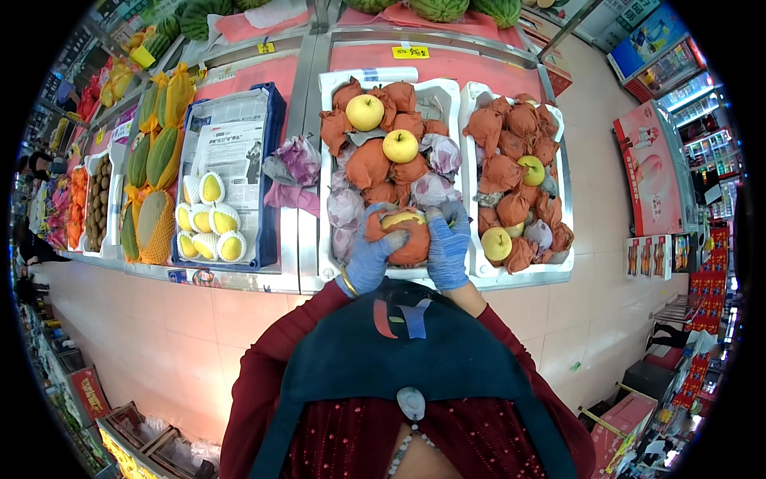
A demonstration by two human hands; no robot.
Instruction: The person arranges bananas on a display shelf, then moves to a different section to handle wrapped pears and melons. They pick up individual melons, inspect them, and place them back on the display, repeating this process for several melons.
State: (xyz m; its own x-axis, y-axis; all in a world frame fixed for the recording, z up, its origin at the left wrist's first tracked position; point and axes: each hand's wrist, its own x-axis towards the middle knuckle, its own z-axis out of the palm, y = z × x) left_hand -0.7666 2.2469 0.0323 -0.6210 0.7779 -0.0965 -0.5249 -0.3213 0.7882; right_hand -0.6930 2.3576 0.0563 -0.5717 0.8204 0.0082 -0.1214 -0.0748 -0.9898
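Note:
Both my hands wear blue knit gloves. My left hand [372, 248] grips a yellow pear partly covered in reddish-brown paper [410, 242], its thumb across the front. My right hand [449, 245] rests against the right side of the same fruit; whether its fingers grip the paper is unclear. The fruit is over the near end of a white foam crate [453, 129]. In that crate lie several paper-wrapped fruits [367, 164] and two bare yellow pears, one at the back [364, 112] and one nearer [400, 146]. Purple-and-white crumpled paper [345, 208] lies along its left side.
A second foam crate [568, 239] with wrapped and bare fruit stands at the right. To the left are a blue crate [274, 132] with net-sleeved yellow fruit [211, 187], netted papayas [163, 157] and kiwis [99, 203]. Watermelons [440, 8] sit behind. A steel counter edge runs before me.

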